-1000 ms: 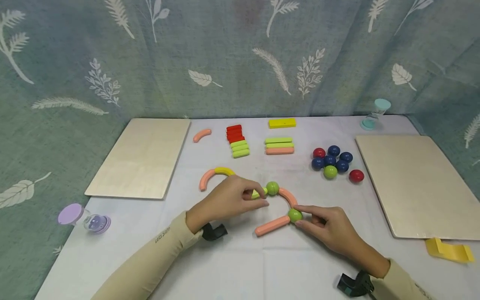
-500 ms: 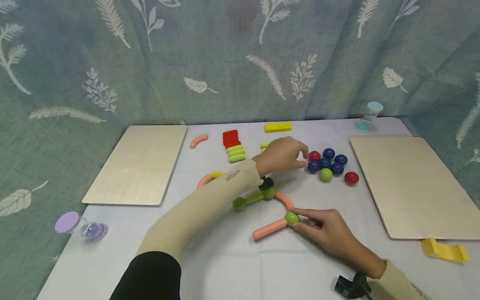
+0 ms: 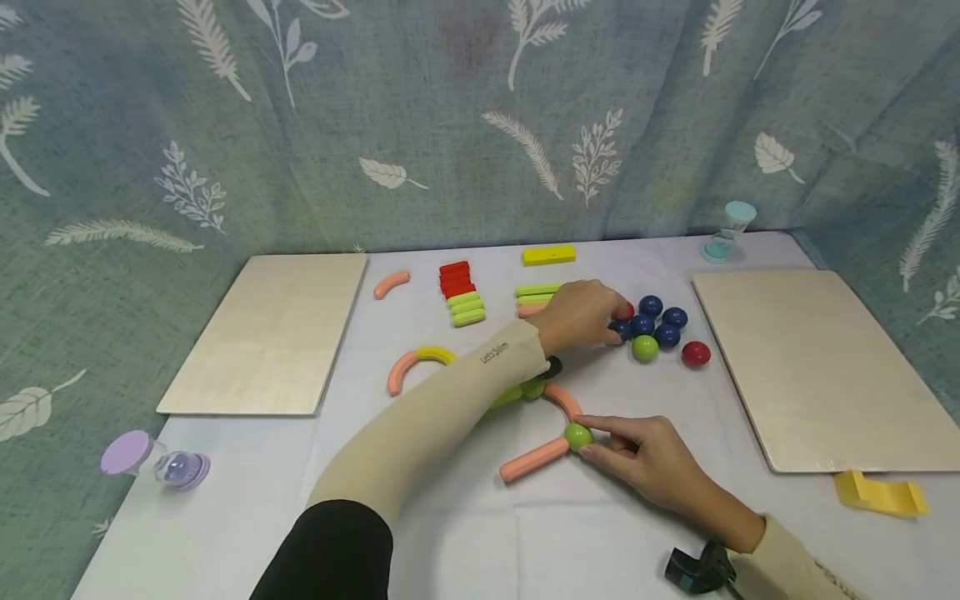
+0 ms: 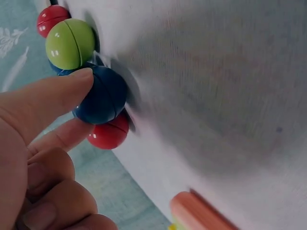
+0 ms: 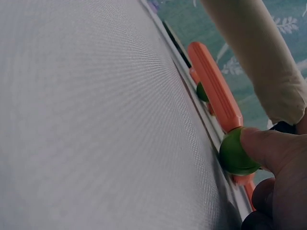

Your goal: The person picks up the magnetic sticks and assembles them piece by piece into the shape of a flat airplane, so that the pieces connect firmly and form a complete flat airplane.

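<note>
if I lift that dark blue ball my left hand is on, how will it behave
The dark blue ball is round and glossy, so it may slip or roll. It touches the red ball and others; neighbours might shift. It looks rigid, probably light.

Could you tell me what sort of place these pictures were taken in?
Probably a staged tabletop play or recording corner: a cloth-covered table with coloured rods and balls, two wooden boards, and a leaf-print curtain all round.

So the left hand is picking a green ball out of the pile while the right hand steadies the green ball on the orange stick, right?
Not quite: the left hand pinches a dark blue ball, not a green one, as the left wrist view shows. The right hand does hold the green ball at the orange stick.
</note>
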The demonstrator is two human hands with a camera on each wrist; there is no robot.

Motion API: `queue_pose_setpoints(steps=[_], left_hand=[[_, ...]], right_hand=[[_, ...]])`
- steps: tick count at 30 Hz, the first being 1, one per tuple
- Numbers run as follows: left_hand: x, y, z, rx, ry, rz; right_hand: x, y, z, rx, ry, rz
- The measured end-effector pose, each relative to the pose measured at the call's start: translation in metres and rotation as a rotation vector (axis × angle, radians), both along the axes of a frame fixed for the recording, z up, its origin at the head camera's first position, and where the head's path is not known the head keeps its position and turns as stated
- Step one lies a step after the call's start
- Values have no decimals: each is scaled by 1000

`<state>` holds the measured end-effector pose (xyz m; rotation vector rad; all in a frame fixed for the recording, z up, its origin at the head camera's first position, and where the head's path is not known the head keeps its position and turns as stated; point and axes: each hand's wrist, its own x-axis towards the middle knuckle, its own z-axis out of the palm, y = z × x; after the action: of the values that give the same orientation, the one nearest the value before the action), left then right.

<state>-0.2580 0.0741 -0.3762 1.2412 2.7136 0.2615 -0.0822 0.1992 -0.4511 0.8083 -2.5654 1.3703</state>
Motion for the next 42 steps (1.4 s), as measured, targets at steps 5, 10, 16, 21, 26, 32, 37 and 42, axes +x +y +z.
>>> queue_pose_setpoints(steps=[5,10,16,21,26,32,37,42], left_hand=[[1,-12,-1,39,-31,43],[2,-17,7,50,-26,46],[13,-40,35,79,20,67],[39,-90,49,205,52,58],[66,-138,47,259,54,89],[99,-179,34,301,59,156],[140,-212,11,297,-11,183],[168,-225,-7,311,-54,205]], right_hand=[[0,-2,1,19,-7,1],[1,-1,3,27,7,-16],[1,-4,2,31,16,-14],[1,-9,3,36,-7,-17],[4,-8,5,44,-7,-47],[11,-4,3,76,-30,-83],[12,-6,1,60,-22,-56],[7,-7,5,50,10,-57]])
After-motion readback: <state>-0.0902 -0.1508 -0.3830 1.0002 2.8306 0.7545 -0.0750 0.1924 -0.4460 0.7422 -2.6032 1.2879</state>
